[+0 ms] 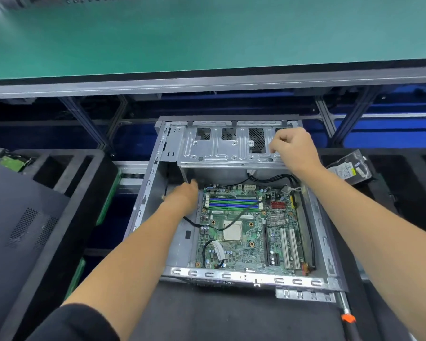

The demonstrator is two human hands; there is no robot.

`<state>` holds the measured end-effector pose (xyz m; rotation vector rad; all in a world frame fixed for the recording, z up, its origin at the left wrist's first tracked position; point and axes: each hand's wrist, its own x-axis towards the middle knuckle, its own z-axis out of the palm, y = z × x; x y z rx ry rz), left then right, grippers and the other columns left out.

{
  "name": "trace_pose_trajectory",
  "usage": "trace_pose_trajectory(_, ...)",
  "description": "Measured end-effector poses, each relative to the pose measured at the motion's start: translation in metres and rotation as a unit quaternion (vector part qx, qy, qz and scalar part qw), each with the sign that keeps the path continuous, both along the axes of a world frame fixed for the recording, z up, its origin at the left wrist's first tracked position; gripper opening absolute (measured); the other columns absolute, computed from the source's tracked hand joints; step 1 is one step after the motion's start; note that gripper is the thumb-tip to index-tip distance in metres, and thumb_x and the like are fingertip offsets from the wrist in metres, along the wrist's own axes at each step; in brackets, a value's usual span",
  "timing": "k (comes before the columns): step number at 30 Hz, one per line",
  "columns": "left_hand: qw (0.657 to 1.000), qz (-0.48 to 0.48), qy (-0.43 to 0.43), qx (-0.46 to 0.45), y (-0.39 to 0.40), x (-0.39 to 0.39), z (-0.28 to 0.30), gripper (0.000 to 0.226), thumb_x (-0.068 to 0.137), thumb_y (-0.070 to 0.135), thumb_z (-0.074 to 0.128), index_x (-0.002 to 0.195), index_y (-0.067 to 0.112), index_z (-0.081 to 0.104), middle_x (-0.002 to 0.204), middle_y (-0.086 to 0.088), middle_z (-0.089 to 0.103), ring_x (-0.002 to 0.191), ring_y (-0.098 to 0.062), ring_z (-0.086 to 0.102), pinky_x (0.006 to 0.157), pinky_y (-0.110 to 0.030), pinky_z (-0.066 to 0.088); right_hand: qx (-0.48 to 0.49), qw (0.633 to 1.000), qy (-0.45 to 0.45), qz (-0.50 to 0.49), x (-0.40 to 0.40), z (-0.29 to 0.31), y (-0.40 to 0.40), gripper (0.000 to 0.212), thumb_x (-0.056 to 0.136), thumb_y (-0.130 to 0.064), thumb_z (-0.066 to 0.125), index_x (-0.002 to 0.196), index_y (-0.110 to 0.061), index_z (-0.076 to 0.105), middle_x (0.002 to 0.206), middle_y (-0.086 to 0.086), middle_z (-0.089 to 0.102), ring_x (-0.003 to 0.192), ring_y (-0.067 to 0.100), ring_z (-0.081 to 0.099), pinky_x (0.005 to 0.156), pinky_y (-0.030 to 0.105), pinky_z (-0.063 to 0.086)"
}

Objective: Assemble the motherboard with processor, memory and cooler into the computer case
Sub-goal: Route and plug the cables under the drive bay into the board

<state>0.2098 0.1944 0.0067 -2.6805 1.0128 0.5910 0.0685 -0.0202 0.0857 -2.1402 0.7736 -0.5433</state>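
Side panel (pixel 30 225), dark with vent holes, well to the left of both hands, lying on black foam trays (pixel 67 173); a green board (pixel 12 162) sits in a far pocket of that foam.

Left hand (pixel 182 195): reaching into the computer case (pixel 145 190) by its left wall, fingers pointing away toward the far inner corner, just beside the top left edge of the motherboard (pixel 244 230). Fingertips are hidden in shadow; whether they hold anything cannot be told.

Motherboard: lying flat on the case floor, between the two forearms. Processor (pixel 232 231) seated mid-board with its bare metal lid showing; no cooler over it. Memory slots (pixel 234 203), green and blue, near the left hand; whether sticks are fitted is unclear. A thin black cable (pixel 241 217) trails across the board and over the processor.

Drive cage (pixel 229 146): grey metal shelf across the far end of the case, beyond both hands.

Right hand (pixel 293 148): fingers curled, resting at the right end of the drive cage; whether it grips the cage edge or something small cannot be told.

Hard drive (pixel 349 168): on foam just right of the right hand. Screwdriver (pixel 347 316), orange collar, near the right forearm.

Step in hand, by judgement: settling the board in the case and clearing cables. Next move likely calls for lifting the loose cable off the processor, lining up the screw holes, then fetching a cooler, none of which is in view.
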Motion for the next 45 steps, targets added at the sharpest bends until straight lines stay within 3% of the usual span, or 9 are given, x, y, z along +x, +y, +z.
trace_pose_trajectory(7, 0.992, -0.063, -0.103, -0.022, -0.004, 0.003, -0.014, 0.030, 0.088, -0.009, 0.041, 0.115, 0.001, 0.052, 0.113, -0.015, 0.061, 0.102, -0.034, 0.062, 0.073, -0.039, 0.050, -0.007, 1.000, -0.003, 0.002, 0.000, -0.003, -0.003, 0.021, 0.075, -0.016, 0.058, 0.066, 0.003, 0.057, 0.054, 0.001, 0.043, 0.056, 0.016, 0.037, 0.057, 0.029, 0.031)
trace_pose_trajectory(13, 0.994, -0.040, -0.089, -0.057, -0.006, 0.007, -0.015, 0.025, 0.088, -0.006, 0.044, 0.108, 0.002, 0.056, 0.106, -0.017, 0.062, 0.097, -0.035, 0.063, 0.068, -0.037, 0.046, -0.008, 1.000, -0.004, 0.005, 0.001, -0.004, -0.003, 0.027, 0.070, -0.024, 0.054, 0.067, 0.002, 0.057, 0.055, 0.002, 0.044, 0.057, 0.015, 0.037, 0.058, 0.029, 0.032)
trace_pose_trajectory(17, 0.984, 0.045, -0.046, -0.164, -0.012, 0.005, -0.012, 0.018, 0.089, -0.001, 0.044, 0.103, 0.000, 0.056, 0.102, -0.021, 0.061, 0.092, -0.038, 0.060, 0.066, -0.037, 0.043, -0.003, 1.000, -0.004, 0.007, 0.001, -0.005, -0.005, 0.025, 0.071, -0.024, 0.054, 0.065, 0.001, 0.056, 0.055, 0.000, 0.044, 0.056, 0.016, 0.038, 0.059, 0.030, 0.034)
trace_pose_trajectory(25, 0.980, 0.040, 0.080, -0.177, -0.035, 0.001, -0.009, 0.033, 0.099, 0.009, 0.035, 0.119, -0.009, 0.054, 0.130, -0.023, 0.050, 0.119, -0.035, 0.044, 0.099, -0.033, 0.034, -0.001, 1.000, -0.007, 0.006, 0.001, -0.005, -0.005, 0.026, 0.067, -0.029, 0.052, 0.062, -0.003, 0.055, 0.048, -0.008, 0.043, 0.054, 0.013, 0.039, 0.058, 0.029, 0.035)
trace_pose_trajectory(27, 0.979, 0.033, 0.115, -0.167, -0.037, 0.002, -0.010, 0.033, 0.100, 0.012, 0.033, 0.111, -0.006, 0.058, 0.120, -0.022, 0.056, 0.112, -0.034, 0.048, 0.095, -0.033, 0.037, -0.002, 1.000, -0.007, 0.004, 0.001, -0.005, -0.005, 0.026, 0.068, -0.028, 0.052, 0.062, -0.003, 0.056, 0.050, -0.007, 0.044, 0.055, 0.014, 0.040, 0.058, 0.029, 0.036)
trace_pose_trajectory(31, 0.979, 0.049, 0.134, -0.145, -0.040, 0.009, -0.011, 0.043, 0.099, 0.016, 0.033, 0.061, 0.007, 0.049, 0.065, -0.005, 0.050, 0.068, -0.020, 0.047, 0.069, -0.025, 0.033, -0.004, 1.000, -0.003, 0.003, 0.001, -0.004, -0.004, 0.021, 0.070, -0.024, 0.054, 0.062, -0.005, 0.057, 0.047, -0.011, 0.045, 0.054, 0.013, 0.040, 0.058, 0.028, 0.035)
trace_pose_trajectory(37, 0.988, 0.019, 0.106, -0.109, -0.045, 0.008, -0.008, 0.043, 0.094, 0.008, 0.035, 0.051, 0.012, 0.042, 0.058, 0.001, 0.044, 0.069, -0.020, 0.047, 0.078, -0.029, 0.042, -0.010, 1.000, 0.004, 0.001, 0.001, -0.006, -0.005, 0.019, 0.075, -0.019, 0.058, 0.064, -0.004, 0.057, 0.046, -0.012, 0.045, 0.055, 0.013, 0.040, 0.060, 0.029, 0.036)
trace_pose_trajectory(43, 0.985, 0.039, 0.131, -0.106, -0.051, 0.009, -0.005, 0.034, 0.089, 0.007, 0.039, 0.055, 0.011, 0.043, 0.061, -0.004, 0.047, 0.061, -0.018, 0.043, 0.061, -0.028, 0.038, -0.004, 1.000, 0.005, 0.004, 0.002, -0.004, -0.005, 0.024, 0.068, -0.028, 0.052, 0.064, -0.005, 0.057, 0.046, -0.014, 0.046, 0.055, 0.013, 0.040, 0.058, 0.028, 0.035)
trace_pose_trajectory(45, 0.981, 0.059, 0.146, -0.110, -0.053, 0.010, -0.002, 0.027, 0.086, 0.009, 0.039, 0.060, 0.012, 0.044, 0.064, -0.006, 0.048, 0.062, -0.020, 0.042, 0.064, -0.029, 0.036, -0.004, 1.000, 0.006, 0.003, 0.002, -0.004, -0.004, 0.024, 0.068, -0.029, 0.051, 0.064, -0.005, 0.057, 0.046, -0.014, 0.046, 0.055, 0.013, 0.040, 0.059, 0.029, 0.035)
